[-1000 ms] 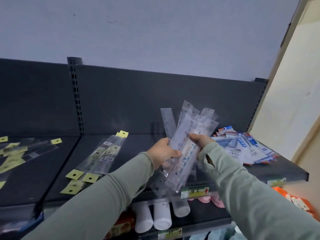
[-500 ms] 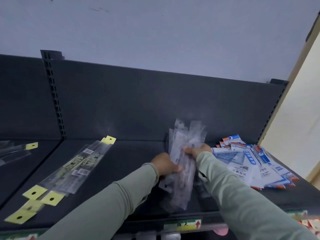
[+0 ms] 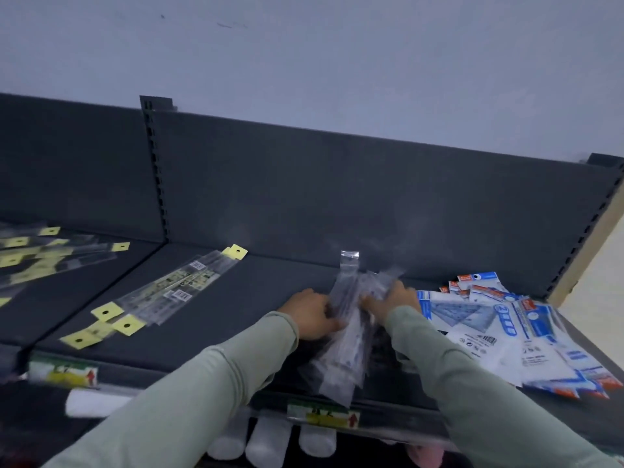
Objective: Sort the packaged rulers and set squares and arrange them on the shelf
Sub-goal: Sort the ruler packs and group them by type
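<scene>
So, yellow-tagged rulers (image 3: pixel 169 292) are laid out left on the shelf (image 3: pixel 256 298). The clear-sleeved ruler bundle (image 3: pixel 344 332) is gripped mid-shelf by the left hand (image 3: pixel 310 319) and right hand (image 3: pixel 393 300), with set squares (image 3: pixel 506 332) piled just beside. Likely next: bundle squared up, then let go.

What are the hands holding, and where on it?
A bundle of clear-packaged rulers: the left hand grips its left edge, the right hand its right edge, near mid-length.
</scene>
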The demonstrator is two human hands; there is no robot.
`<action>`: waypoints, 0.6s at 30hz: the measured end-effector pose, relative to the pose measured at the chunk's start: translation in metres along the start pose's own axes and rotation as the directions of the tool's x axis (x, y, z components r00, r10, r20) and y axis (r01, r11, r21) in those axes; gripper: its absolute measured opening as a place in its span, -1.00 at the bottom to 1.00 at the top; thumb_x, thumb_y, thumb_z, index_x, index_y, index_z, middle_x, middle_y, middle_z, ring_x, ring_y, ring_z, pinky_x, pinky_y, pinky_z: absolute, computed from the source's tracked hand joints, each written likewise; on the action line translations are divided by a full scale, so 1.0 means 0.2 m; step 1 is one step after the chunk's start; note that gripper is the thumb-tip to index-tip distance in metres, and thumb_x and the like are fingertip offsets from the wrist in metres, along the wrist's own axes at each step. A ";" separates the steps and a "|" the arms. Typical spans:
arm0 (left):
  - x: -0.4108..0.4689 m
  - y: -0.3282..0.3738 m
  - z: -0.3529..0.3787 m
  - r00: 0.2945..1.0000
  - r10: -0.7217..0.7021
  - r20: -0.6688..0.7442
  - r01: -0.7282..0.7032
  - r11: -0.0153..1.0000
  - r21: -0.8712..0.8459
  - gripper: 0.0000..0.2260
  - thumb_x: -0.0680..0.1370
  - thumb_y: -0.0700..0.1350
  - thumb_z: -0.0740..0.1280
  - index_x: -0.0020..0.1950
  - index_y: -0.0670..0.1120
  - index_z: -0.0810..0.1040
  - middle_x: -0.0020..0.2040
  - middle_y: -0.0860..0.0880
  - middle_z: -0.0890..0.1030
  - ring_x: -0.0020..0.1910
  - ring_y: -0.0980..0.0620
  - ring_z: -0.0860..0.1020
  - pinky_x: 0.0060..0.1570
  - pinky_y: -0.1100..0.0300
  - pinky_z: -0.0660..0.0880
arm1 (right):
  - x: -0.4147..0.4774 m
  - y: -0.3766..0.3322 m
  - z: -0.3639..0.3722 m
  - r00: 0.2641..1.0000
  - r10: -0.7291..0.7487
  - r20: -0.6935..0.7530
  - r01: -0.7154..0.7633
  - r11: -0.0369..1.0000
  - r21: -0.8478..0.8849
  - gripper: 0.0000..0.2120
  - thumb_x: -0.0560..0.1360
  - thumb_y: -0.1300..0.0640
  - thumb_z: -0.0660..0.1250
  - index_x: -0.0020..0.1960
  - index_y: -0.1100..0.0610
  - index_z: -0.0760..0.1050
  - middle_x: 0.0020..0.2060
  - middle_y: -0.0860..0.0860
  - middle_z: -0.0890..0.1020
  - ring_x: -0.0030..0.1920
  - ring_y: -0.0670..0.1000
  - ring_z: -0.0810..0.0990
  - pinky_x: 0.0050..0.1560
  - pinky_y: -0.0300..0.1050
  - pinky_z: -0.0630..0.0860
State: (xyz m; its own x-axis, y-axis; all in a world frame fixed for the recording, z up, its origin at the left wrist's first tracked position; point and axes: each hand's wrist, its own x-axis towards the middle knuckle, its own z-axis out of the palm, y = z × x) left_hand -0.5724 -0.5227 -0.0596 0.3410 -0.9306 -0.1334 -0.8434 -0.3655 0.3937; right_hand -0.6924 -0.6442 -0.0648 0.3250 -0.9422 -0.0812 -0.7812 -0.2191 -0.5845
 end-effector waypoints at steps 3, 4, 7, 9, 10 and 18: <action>-0.06 -0.05 -0.05 0.992 -0.041 -0.116 0.053 0.993 0.104 -0.66 0.57 0.08 0.27 0.19 -0.13 0.54 0.19 -0.15 0.52 0.21 -0.14 0.44 0.13 0.10 0.40 | -0.02 -0.02 -0.02 0.990 -0.124 -0.067 0.117 0.987 -0.106 -0.36 0.46 -0.14 0.32 0.44 0.08 0.24 0.40 0.13 0.28 0.38 0.18 0.30 0.32 0.04 0.33; -0.08 -0.07 -0.07 0.986 -0.060 -0.156 0.083 0.986 0.146 -0.69 0.56 0.05 0.27 0.20 -0.11 0.54 0.21 -0.14 0.52 0.24 -0.15 0.43 0.16 0.08 0.41 | -0.04 -0.04 -0.03 0.982 -0.173 -0.070 0.160 0.974 -0.158 -0.36 0.46 -0.16 0.31 0.44 0.08 0.25 0.40 0.11 0.30 0.39 0.16 0.29 0.32 0.03 0.32; -0.17 -0.15 -0.14 0.962 -0.111 -0.250 0.173 0.955 0.241 -0.68 0.56 0.00 0.26 0.27 -0.08 0.52 0.26 -0.13 0.50 0.30 -0.14 0.39 0.20 0.05 0.39 | -0.10 -0.14 -0.02 0.948 -0.317 -0.019 0.299 0.910 -0.288 -0.39 0.48 -0.20 0.27 0.42 0.06 0.27 0.37 0.07 0.36 0.38 0.13 0.31 0.31 0.01 0.31; -0.24 -0.23 -0.19 0.947 -0.137 -0.290 0.226 0.926 0.302 -0.66 0.56 0.01 0.26 0.29 -0.09 0.50 0.27 -0.12 0.50 0.30 -0.13 0.41 0.23 0.04 0.41 | -0.14 -0.22 0.00 0.918 -0.395 0.043 0.386 0.860 -0.336 -0.41 0.48 -0.17 0.28 0.43 0.03 0.26 0.39 0.04 0.34 0.40 0.11 0.27 0.33 0.01 0.29; -0.28 -0.27 -0.21 0.939 -0.150 -0.309 0.254 0.909 0.329 -0.64 0.55 0.02 0.26 0.31 -0.08 0.49 0.30 -0.12 0.49 0.30 -0.12 0.42 0.25 0.02 0.41 | -0.17 -0.27 0.02 0.900 -0.429 0.078 0.428 0.835 -0.345 -0.41 0.48 -0.16 0.29 0.43 0.03 0.25 0.40 0.03 0.33 0.41 0.10 0.25 0.34 0.00 0.28; -0.67 -0.57 -0.37 0.860 -0.318 -0.398 0.484 0.755 0.442 -0.70 0.57 -0.02 0.23 0.27 -0.08 0.46 0.27 -0.09 0.49 0.29 -0.12 0.40 0.22 0.00 0.34 | -0.44 -0.65 0.23 0.746 -0.588 0.313 0.666 0.665 -0.338 -0.41 0.48 -0.14 0.31 0.43 0.02 0.27 0.35 0.03 0.41 0.38 0.10 0.32 0.34 -0.01 0.33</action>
State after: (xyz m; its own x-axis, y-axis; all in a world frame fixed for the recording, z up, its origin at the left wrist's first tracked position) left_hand -0.4903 -0.3543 -0.0191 0.7273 -0.6754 0.1222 -0.6553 -0.7362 -0.1691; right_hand -0.5946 -0.5209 -0.0178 0.8686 -0.4945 0.0310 -0.4829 -0.8590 -0.1699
